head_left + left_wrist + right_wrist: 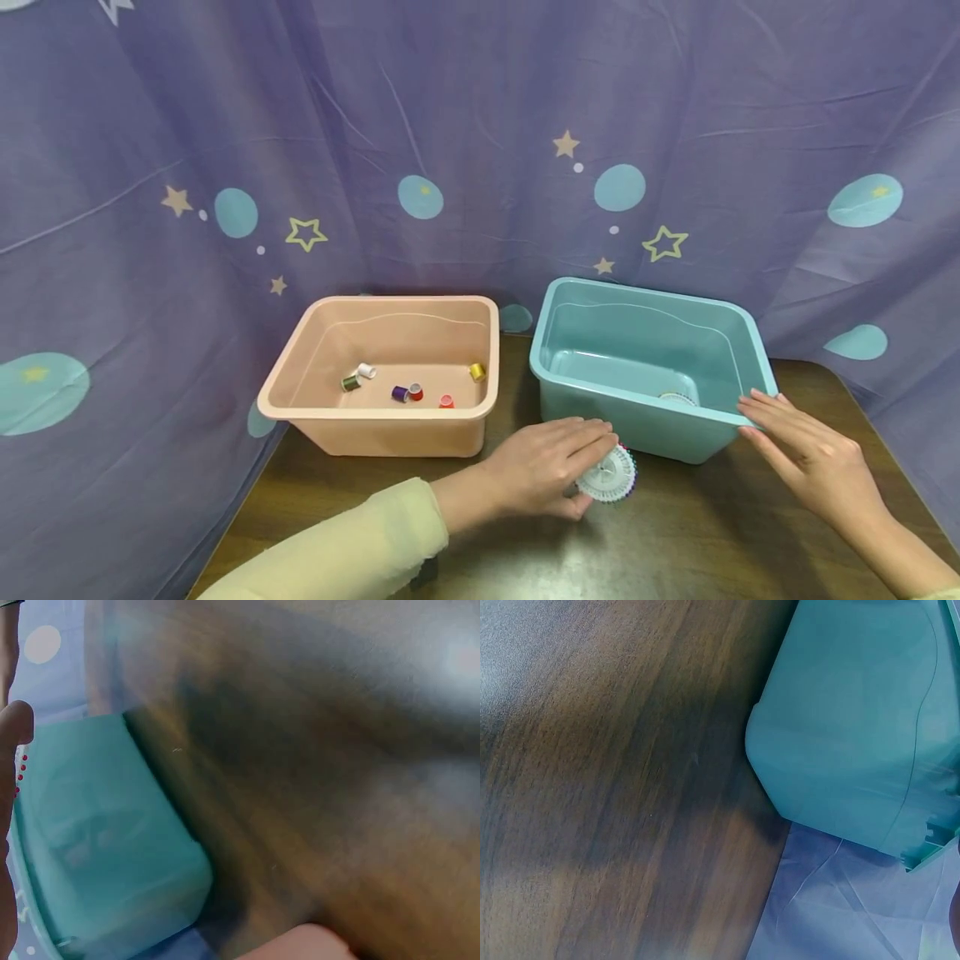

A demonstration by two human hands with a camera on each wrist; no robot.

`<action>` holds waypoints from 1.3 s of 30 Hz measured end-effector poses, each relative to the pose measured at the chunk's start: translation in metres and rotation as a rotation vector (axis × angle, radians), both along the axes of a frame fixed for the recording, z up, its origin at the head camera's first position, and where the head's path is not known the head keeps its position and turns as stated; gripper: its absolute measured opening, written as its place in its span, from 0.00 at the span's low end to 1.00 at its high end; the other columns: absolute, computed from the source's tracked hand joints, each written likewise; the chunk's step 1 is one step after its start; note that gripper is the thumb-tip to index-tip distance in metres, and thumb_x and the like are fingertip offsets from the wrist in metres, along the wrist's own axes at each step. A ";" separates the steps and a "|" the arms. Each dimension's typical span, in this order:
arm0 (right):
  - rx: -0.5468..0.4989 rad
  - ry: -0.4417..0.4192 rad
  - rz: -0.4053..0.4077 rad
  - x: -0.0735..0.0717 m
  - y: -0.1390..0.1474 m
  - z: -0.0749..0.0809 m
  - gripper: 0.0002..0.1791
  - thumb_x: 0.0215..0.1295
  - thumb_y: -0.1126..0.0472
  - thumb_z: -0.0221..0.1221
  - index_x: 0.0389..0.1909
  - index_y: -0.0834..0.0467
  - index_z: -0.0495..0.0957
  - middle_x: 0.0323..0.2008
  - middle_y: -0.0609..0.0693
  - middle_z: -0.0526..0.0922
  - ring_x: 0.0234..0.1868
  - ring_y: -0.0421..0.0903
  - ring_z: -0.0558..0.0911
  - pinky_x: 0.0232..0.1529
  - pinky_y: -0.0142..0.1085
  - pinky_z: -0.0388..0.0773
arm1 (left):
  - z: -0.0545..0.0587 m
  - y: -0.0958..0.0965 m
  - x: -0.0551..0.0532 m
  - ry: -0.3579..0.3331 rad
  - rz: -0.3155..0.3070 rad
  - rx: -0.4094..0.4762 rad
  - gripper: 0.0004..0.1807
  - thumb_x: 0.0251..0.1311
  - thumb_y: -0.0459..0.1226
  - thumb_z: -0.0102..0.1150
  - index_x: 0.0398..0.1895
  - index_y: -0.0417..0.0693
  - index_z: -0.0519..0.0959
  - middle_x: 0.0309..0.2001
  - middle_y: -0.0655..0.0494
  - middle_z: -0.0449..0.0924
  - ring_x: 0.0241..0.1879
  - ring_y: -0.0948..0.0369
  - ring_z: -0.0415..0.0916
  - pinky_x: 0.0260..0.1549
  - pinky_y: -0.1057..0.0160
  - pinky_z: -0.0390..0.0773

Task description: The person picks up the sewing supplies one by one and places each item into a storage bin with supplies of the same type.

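Held between the thumb and fingers of my left hand [536, 468] is a round pin wheel [609, 476], a white disc ringed with coloured pin heads. It is above the table, in front of the blue bin [618, 398]. Only a few red pin heads of it show at the edge of the left wrist view. My right hand [813, 458] rests with fairly straight fingers at the front right corner of that bin's rim. Inside the bin lies another pale disc [677, 398], partly hidden by the front wall.
On the left stands a peach bin [405, 433] with several small thread spools in it, among them a yellow spool [477, 372] and a green spool [351, 382]. Both bins stand on a brown wooden table [487, 550]. A purple curtain [495, 100] hangs behind.
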State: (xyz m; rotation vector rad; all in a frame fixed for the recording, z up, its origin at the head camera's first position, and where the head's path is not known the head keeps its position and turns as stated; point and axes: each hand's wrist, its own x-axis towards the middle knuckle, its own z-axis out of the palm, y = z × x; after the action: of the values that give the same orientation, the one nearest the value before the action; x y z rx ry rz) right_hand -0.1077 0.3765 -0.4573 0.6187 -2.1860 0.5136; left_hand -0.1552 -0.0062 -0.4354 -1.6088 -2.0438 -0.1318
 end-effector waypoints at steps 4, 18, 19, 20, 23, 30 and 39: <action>0.008 -0.002 -0.002 -0.001 0.001 -0.001 0.29 0.79 0.34 0.54 0.55 0.53 0.90 0.62 0.41 0.86 0.71 0.29 0.75 0.75 0.24 0.64 | 0.014 0.001 -0.005 -0.003 -0.001 0.013 0.42 0.52 0.53 0.74 0.69 0.41 0.77 0.67 0.50 0.81 0.68 0.59 0.78 0.73 0.65 0.71; 0.021 -0.005 -0.002 -0.001 0.003 -0.001 0.29 0.79 0.34 0.54 0.57 0.52 0.90 0.63 0.40 0.85 0.72 0.30 0.74 0.75 0.23 0.63 | 0.055 0.009 -0.029 -0.059 -0.002 -0.041 0.41 0.55 0.49 0.75 0.70 0.41 0.74 0.66 0.52 0.80 0.66 0.58 0.79 0.75 0.66 0.67; 0.021 -0.005 -0.003 -0.001 0.003 -0.001 0.29 0.79 0.34 0.54 0.57 0.52 0.90 0.63 0.40 0.85 0.72 0.30 0.74 0.75 0.23 0.63 | 0.057 0.010 -0.031 -0.070 0.003 -0.048 0.41 0.55 0.49 0.74 0.70 0.41 0.74 0.67 0.52 0.80 0.66 0.58 0.79 0.75 0.67 0.67; 0.021 -0.004 -0.004 -0.001 0.004 -0.001 0.30 0.79 0.34 0.54 0.57 0.52 0.90 0.63 0.41 0.86 0.72 0.30 0.74 0.75 0.23 0.63 | 0.060 0.011 -0.034 -0.081 0.011 -0.058 0.41 0.56 0.49 0.74 0.71 0.41 0.74 0.67 0.53 0.79 0.66 0.58 0.79 0.74 0.67 0.68; 0.027 -0.007 -0.011 -0.001 0.004 -0.001 0.30 0.79 0.34 0.53 0.57 0.52 0.90 0.62 0.41 0.86 0.72 0.29 0.74 0.75 0.22 0.62 | 0.067 0.015 -0.041 -0.121 0.040 -0.095 0.41 0.58 0.50 0.73 0.72 0.42 0.73 0.69 0.53 0.78 0.68 0.59 0.77 0.73 0.66 0.70; 0.033 -0.010 -0.013 -0.001 0.004 0.000 0.29 0.80 0.34 0.53 0.57 0.51 0.90 0.62 0.40 0.86 0.72 0.29 0.74 0.75 0.22 0.62 | 0.083 0.028 -0.059 -0.146 0.116 -0.167 0.43 0.60 0.52 0.71 0.75 0.42 0.72 0.73 0.52 0.76 0.71 0.59 0.76 0.71 0.64 0.73; 0.026 -0.003 -0.004 -0.001 0.002 0.001 0.29 0.80 0.35 0.54 0.56 0.52 0.90 0.60 0.43 0.87 0.71 0.29 0.75 0.75 0.24 0.63 | 0.099 0.046 -0.083 -0.277 0.191 -0.231 0.45 0.62 0.54 0.72 0.78 0.45 0.68 0.75 0.53 0.73 0.70 0.58 0.76 0.68 0.62 0.76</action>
State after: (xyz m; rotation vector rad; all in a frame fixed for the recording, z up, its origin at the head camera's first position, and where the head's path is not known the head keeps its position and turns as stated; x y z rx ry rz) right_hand -0.1084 0.3785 -0.4564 0.6281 -2.1994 0.4848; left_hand -0.2377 0.0394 -0.3367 -1.5890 -2.4928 -0.0522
